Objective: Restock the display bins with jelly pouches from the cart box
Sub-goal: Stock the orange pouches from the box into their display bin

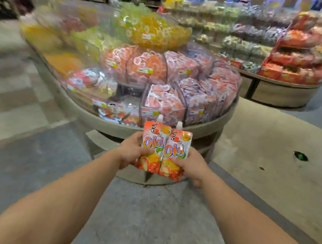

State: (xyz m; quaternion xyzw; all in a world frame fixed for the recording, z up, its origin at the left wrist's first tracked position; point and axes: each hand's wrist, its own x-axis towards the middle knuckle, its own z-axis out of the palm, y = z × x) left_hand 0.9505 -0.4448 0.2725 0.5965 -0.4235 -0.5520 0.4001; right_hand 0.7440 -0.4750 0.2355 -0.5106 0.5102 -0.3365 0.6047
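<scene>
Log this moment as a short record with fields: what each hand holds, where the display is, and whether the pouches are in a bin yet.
left hand: grips left jelly pouch, upright, white cap up
right hand: grips right jelly pouch, upright, beside the other
pouches: side by side, edges touching or overlapping
display: round tiered stand ahead, clear bins holding packets
placed yet: no, both pouches in hand, short of the bins
cart box: not in view

head view, forward-down, hands near, round display stand [155, 127] beyond.
</scene>
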